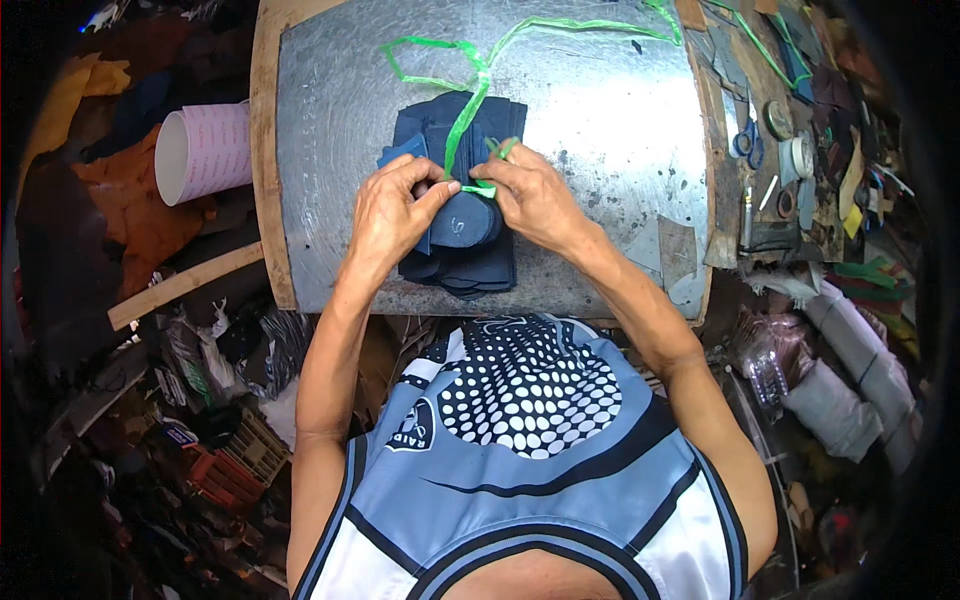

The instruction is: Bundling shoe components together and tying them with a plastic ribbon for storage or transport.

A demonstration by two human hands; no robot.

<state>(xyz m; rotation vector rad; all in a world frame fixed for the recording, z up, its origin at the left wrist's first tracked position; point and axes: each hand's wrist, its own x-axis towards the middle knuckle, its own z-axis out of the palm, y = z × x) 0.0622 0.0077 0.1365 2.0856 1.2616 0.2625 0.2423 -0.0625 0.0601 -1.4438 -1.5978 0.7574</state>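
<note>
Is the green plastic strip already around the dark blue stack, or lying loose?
Around it: the green strip runs over the dark blue stack to both hands, left and right, pinching it. Long ends trail loose.

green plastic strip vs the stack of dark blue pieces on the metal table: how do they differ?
The green plastic strip is thin, translucent and looped loosely across the metal table; the stack of dark blue pieces is opaque, flat and piled compactly. The strip is pinched by the left hand and the right hand; the stack lies beneath them. The strip crosses the stack.
</note>
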